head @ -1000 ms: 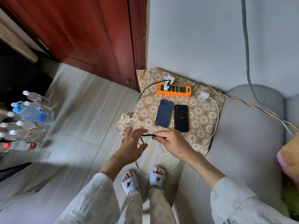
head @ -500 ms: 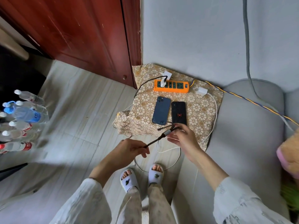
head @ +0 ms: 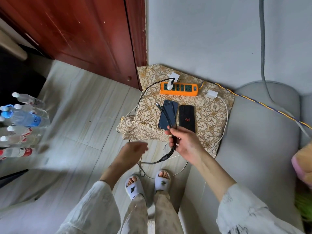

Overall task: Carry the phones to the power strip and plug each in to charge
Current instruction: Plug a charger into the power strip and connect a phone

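Note:
Two phones lie face down side by side on a gold-patterned cloth-covered stand (head: pixel 211 114): a blue phone (head: pixel 166 120) on the left and a black phone (head: pixel 186 118) with a red spider mark on the right. Behind them sits an orange power strip (head: pixel 184 90) with a white charger plugged into its left end. My right hand (head: pixel 187 142) grips a black multi-head charging cable (head: pixel 170 115), whose plug ends fan out over the blue phone. My left hand (head: pixel 133 153) hovers lower left, blurred, fingers loose, holding nothing that I can see.
A second white charger (head: pixel 211 94) with a white cord lies right of the strip. A grey sofa arm (head: pixel 263 132) borders the stand on the right. A red wooden door (head: pixel 84 36) stands behind, and several water bottles (head: pixel 22 122) crowd the floor at left. Cords loop near my slippered feet.
My right hand has lifted the black cable up over the blue phone, its plug ends now spread. My left hand has let go of the cable and dropped away to the left.

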### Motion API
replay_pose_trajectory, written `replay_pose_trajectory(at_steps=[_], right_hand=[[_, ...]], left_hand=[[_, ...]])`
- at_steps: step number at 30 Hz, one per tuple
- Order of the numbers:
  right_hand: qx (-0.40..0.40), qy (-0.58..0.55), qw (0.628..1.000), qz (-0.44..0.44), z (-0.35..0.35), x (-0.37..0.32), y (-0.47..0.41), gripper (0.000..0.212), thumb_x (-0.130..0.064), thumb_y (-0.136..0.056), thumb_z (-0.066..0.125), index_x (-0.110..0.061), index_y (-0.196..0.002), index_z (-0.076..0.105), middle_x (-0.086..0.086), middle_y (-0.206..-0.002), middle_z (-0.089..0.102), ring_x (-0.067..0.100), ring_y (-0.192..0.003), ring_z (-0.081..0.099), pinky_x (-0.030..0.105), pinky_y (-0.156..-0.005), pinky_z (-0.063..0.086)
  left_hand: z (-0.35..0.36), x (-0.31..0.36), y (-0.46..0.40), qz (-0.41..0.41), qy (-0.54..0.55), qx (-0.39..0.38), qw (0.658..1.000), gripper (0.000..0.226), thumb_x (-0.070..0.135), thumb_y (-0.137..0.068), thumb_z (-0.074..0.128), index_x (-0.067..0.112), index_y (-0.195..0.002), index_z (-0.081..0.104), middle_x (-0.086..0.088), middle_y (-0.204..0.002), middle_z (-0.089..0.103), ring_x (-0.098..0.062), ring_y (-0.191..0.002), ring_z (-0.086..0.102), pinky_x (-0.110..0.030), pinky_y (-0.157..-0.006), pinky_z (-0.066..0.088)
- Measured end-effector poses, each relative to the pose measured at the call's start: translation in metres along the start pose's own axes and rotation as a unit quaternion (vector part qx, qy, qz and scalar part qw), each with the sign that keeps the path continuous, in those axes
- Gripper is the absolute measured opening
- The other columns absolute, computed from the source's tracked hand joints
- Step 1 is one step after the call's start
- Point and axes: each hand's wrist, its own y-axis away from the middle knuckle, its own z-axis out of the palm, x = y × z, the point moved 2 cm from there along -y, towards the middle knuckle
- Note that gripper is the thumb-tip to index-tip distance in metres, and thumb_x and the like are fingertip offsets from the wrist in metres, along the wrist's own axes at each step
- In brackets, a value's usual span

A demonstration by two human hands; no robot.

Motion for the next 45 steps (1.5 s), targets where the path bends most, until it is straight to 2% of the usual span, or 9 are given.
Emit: replay_pose_trajectory(at_steps=[5,9,12,17,28,32,36,40,45], right_hand=[[-0.029,0.125,0.991,-0.045,0.010,0.008,0.010,0.013,0.003,-0.084,0.057,-0.007,-0.080,0.065,0.004,-0.068,0.071,0.015,-0.054,0.057,0.023,-0.053,0.045],[-0.043,0.144,0.987,-0.049,0.007,0.008,0.011,0.014,0.003,-0.083,0.057,-0.008,-0.079,0.064,0.006,-0.070,0.072,0.017,-0.056,0.061,0.022,-0.054,0.048],[-0.057,0.141,0.987,-0.048,0.004,0.009,0.010,0.012,-0.001,-0.084,0.058,-0.009,-0.080,0.066,0.004,-0.069,0.073,0.017,-0.057,0.062,0.021,-0.055,0.050],[-0.060,0.136,0.987,-0.056,0.002,0.010,0.007,0.012,-0.009,-0.085,0.059,-0.012,-0.081,0.070,0.001,-0.064,0.071,0.015,-0.053,0.061,0.019,-0.051,0.048],[0.003,0.118,0.989,-0.091,-0.019,0.015,-0.006,0.019,-0.021,-0.091,0.053,-0.018,-0.085,0.071,0.001,-0.079,0.074,0.018,-0.076,0.070,0.027,-0.067,0.058],[0.095,0.079,0.986,-0.115,-0.033,0.015,-0.017,0.019,-0.006,-0.088,0.055,-0.016,-0.079,0.068,-0.005,-0.064,0.065,0.004,-0.060,0.061,0.028,-0.067,0.054],[0.099,0.103,0.987,-0.071,-0.048,0.024,-0.034,0.018,-0.009,-0.088,0.055,-0.011,-0.073,0.064,0.004,-0.062,0.062,0.014,-0.056,0.060,0.035,-0.066,0.053],[0.117,0.180,0.976,-0.033,-0.067,0.052,-0.060,0.021,-0.005,-0.087,0.055,-0.011,-0.069,0.063,0.007,-0.067,0.065,0.017,-0.060,0.064,0.039,-0.072,0.054],[0.109,0.255,0.959,-0.063,-0.091,0.080,-0.098,0.019,-0.017,-0.088,0.058,-0.002,-0.089,0.069,-0.002,-0.063,0.062,0.005,-0.058,0.056,0.017,-0.061,0.046]], left_hand=[[-0.007,0.042,-0.020,0.044,0.226,0.080,0.970,0.033,0.034,-0.088,0.053,0.012,-0.108,0.065,0.003,-0.094,0.069,-0.007,-0.084,0.060,-0.022,-0.067,0.045],[-0.005,0.047,-0.025,0.046,0.276,0.105,0.954,0.009,0.018,-0.082,0.062,0.014,-0.084,0.070,-0.006,-0.079,0.061,-0.011,-0.066,0.047,-0.024,-0.060,0.033],[-0.003,0.043,-0.028,0.053,0.267,0.090,0.958,0.019,0.013,-0.082,0.062,0.018,-0.065,0.066,0.009,-0.059,0.059,-0.008,-0.060,0.045,-0.023,-0.057,0.032],[0.004,0.045,-0.025,0.067,0.283,0.052,0.955,0.013,0.005,-0.085,0.057,0.002,-0.077,0.067,0.008,-0.073,0.066,0.009,-0.053,0.054,-0.001,-0.052,0.038],[0.013,0.043,-0.032,0.030,0.239,0.060,0.969,0.016,0.001,-0.087,0.053,0.003,-0.091,0.068,0.000,-0.076,0.065,0.012,-0.053,0.054,0.000,-0.052,0.037],[0.019,0.030,-0.035,-0.038,0.215,0.078,0.973,0.020,0.003,-0.087,0.053,-0.001,-0.103,0.065,0.001,-0.074,0.062,0.006,-0.053,0.051,-0.009,-0.065,0.037],[0.031,0.011,-0.044,-0.115,0.197,0.071,0.971,0.023,0.006,-0.088,0.055,-0.004,-0.107,0.062,-0.006,-0.077,0.062,0.000,-0.052,0.054,-0.002,-0.040,0.034],[0.041,-0.020,-0.073,-0.190,0.031,0.138,0.972,0.039,0.017,-0.087,0.054,0.007,-0.125,0.051,-0.015,-0.111,0.063,-0.027,-0.093,0.060,-0.029,-0.079,0.050],[0.066,-0.025,-0.132,-0.068,-0.131,0.157,0.977,0.033,0.012,-0.090,0.042,0.006,-0.122,0.050,-0.019,-0.125,0.055,-0.033,-0.117,0.048,-0.044,-0.101,0.040]])
